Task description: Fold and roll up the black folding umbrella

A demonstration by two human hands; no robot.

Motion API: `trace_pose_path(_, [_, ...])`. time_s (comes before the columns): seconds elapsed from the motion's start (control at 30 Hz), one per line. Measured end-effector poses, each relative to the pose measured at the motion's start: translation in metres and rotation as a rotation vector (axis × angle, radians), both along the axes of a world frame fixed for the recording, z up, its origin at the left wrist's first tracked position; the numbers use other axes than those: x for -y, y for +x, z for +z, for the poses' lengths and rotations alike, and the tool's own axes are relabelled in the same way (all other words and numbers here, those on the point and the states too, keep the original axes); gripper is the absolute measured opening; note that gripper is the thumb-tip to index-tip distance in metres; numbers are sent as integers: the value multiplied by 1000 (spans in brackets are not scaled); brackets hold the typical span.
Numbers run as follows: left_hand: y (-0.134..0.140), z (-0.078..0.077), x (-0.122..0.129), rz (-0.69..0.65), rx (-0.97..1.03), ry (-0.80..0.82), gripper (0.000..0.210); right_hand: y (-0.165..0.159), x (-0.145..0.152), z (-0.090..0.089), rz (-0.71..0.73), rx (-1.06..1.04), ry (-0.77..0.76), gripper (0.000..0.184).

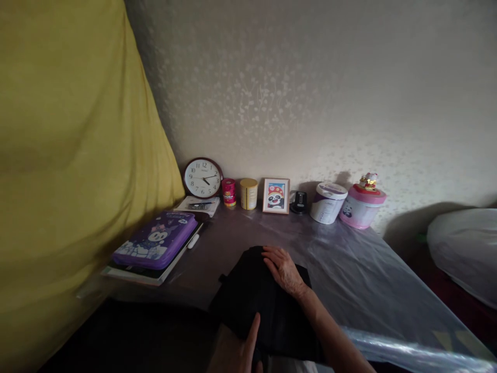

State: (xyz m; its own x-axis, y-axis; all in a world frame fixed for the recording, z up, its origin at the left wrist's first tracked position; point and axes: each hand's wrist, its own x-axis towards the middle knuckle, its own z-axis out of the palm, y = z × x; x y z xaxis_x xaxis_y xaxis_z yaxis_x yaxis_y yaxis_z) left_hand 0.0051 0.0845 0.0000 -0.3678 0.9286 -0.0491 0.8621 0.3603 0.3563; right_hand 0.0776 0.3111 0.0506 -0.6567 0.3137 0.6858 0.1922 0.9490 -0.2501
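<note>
A black fabric item (240, 300), soft and folded, with a small tab at its left edge, lies over the front of the table; I cannot make out its exact kind. My right hand (283, 269) rests flat on its far top part, fingers extended and side by side. At the bottom edge of the view, my left hand (248, 349) shows a stretched-out index finger against the near side of the fabric. The rest of that hand is cut off or hidden. Below it, something pale shows beneath the fabric.
On the plastic-covered table (349, 274) stand a clock (204, 177), a pink can (229, 192), a yellow-lidded can (249, 194), a framed panda picture (276, 196), a white tub (328, 204) and a pink tub (359, 210). A purple case (157, 241) lies on books beside a yellow curtain (77, 155).
</note>
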Motion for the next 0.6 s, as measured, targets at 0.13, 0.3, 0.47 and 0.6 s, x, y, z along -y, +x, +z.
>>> trace_pose_path(0.13, [-6, -8, 2, 9, 74, 13, 80, -5, 0, 4, 36, -1, -29, 25])
trace_pose_path(0.3, [-9, -13, 5, 40, 296, 173, 74, -7, 6, 1, 129, 103, -59, 26])
trace_pose_path(0.47, [-11, -15, 5, 67, 377, 260, 73, -5, 0, 0, 63, 52, -147, 32])
trace_pose_path(0.6, [-15, -16, 11, 43, 550, 345, 68, 16, -16, 4, 27, -76, -409, 35])
